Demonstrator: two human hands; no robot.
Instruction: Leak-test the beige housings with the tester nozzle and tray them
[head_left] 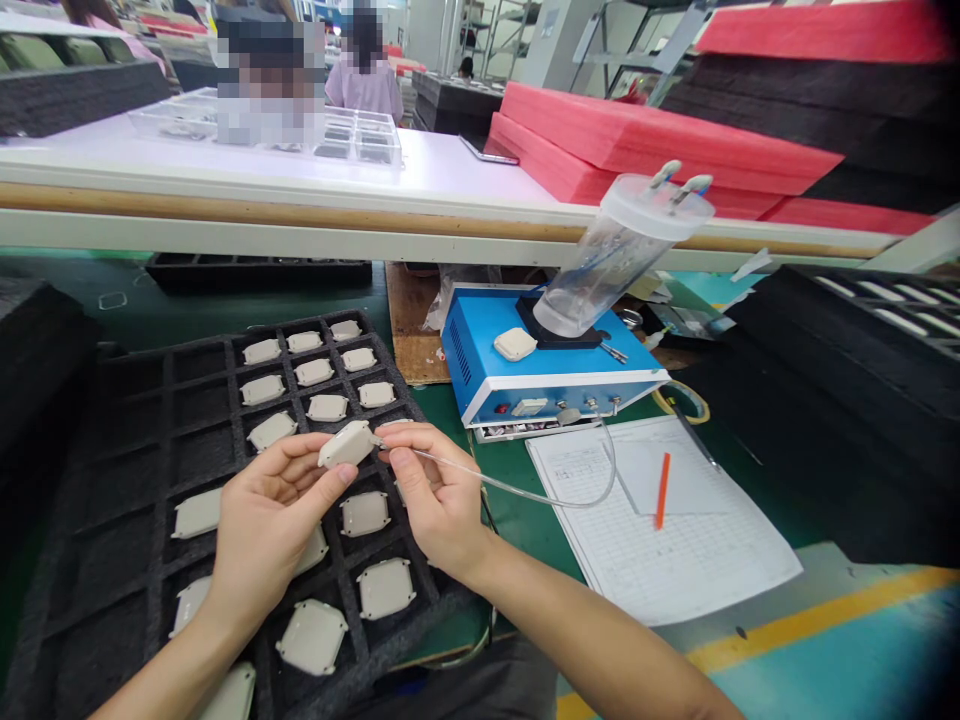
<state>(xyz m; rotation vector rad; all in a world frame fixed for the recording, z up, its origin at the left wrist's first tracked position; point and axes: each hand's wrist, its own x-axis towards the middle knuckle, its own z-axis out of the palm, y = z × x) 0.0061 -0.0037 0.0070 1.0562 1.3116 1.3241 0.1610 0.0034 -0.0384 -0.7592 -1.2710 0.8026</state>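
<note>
My left hand (281, 510) grips a beige watch case (347, 445) by its edges, tilted above a black foam tray (135, 455). My right hand (439, 495) pinches the tip end of a thin clear hose (536, 497), its small fitting (377, 443) at the right edge of the case. Whether the fitting enters the case cannot be made out. Several more beige cases (386, 588) lie in the tray's compartments, some partly hidden under my hands. From the hose's other end, a connection runs to the front of a blue box (487, 345).
On the blue box stand a tilted clear cylinder (600, 265) and another beige case (515, 344). Papers (675, 570) with an orange stick (663, 490) lie to the right, near a tape roll (697, 405). Black foam stacks (787, 440) flank the right; a shelf edge (300, 230) crosses ahead.
</note>
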